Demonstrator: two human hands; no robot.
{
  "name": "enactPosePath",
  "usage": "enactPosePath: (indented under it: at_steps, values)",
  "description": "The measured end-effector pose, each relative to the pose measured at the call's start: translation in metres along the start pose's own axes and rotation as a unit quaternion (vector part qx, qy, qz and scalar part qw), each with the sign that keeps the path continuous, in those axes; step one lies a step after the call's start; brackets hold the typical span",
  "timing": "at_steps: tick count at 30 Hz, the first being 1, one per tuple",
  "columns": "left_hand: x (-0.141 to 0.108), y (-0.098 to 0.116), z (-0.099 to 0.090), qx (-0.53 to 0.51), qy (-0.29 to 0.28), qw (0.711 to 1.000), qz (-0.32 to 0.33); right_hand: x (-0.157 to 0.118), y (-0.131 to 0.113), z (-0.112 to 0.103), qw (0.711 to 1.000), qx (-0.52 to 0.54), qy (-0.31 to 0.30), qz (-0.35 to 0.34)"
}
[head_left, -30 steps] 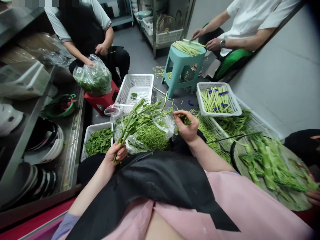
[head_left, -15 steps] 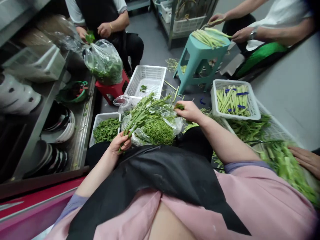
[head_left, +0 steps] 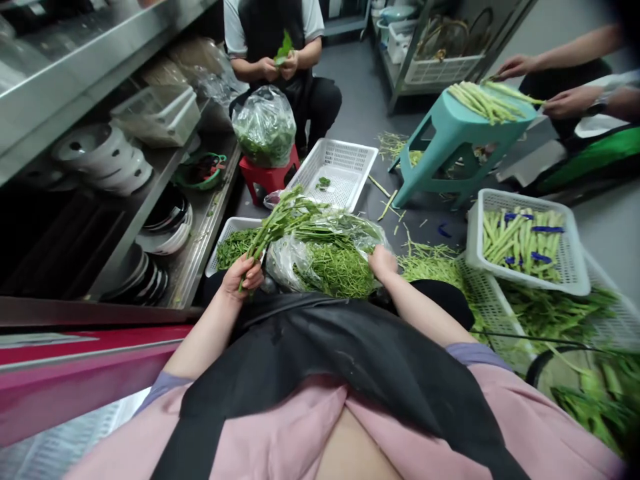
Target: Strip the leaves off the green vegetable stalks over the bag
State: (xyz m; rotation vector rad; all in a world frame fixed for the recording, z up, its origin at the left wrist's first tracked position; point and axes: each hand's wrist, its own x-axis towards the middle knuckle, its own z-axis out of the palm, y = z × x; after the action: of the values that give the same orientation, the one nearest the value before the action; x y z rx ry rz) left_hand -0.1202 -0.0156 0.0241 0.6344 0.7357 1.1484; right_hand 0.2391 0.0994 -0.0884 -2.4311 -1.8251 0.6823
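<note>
My left hand [head_left: 242, 275] is closed round the lower ends of a bunch of leafy green stems [head_left: 280, 217], whose tops lean up and to the right. Under the bunch, an opened clear plastic bag [head_left: 290, 257] holds a heap of thin green stalks [head_left: 340, 267] in front of my lap. At the bag's right edge is my right hand [head_left: 384, 263], its fingers curled in. Whatever it grips is hidden behind the fingers. Left of the bag, a white basket [head_left: 213, 265] contains picked green leaves [head_left: 239, 248].
A shelf [head_left: 200, 247] with bowls runs along my left. Ahead stand a white crate [head_left: 363, 170], a red stool [head_left: 257, 183] and a turquoise stool [head_left: 440, 150] with stalks. To my right is a basket of bundled stalks [head_left: 525, 247]. Two co-workers' hands [head_left: 280, 67] handle vegetables.
My view has swung left. My right hand, earlier raised with a small bit of green, has come down to the bag's right edge. The left hand still holds its bunch.
</note>
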Motion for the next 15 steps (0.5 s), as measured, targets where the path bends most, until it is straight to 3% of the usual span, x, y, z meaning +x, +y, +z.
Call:
enactPosePath:
  at_steps: [3, 9, 12, 15]
  values:
    - [-0.007, 0.011, -0.006, -0.018, 0.015, 0.999, 0.037, 0.013, 0.008, -0.006, 1.0, -0.02, 0.005, 0.01]
    - [-0.013, 0.02, -0.012, -0.035, -0.016, 0.996, 0.082, -0.008, -0.018, -0.002, 0.982, -0.018, -0.062, -0.177]
    - [-0.012, 0.019, -0.008, -0.022, -0.012, 0.997, 0.067, -0.023, -0.035, -0.019, 0.97, 0.0, -0.013, -0.244]
    - [-0.01, 0.015, -0.003, -0.014, -0.018, 0.998, 0.054, -0.034, -0.043, -0.052, 0.949, 0.052, 0.089, -0.297]
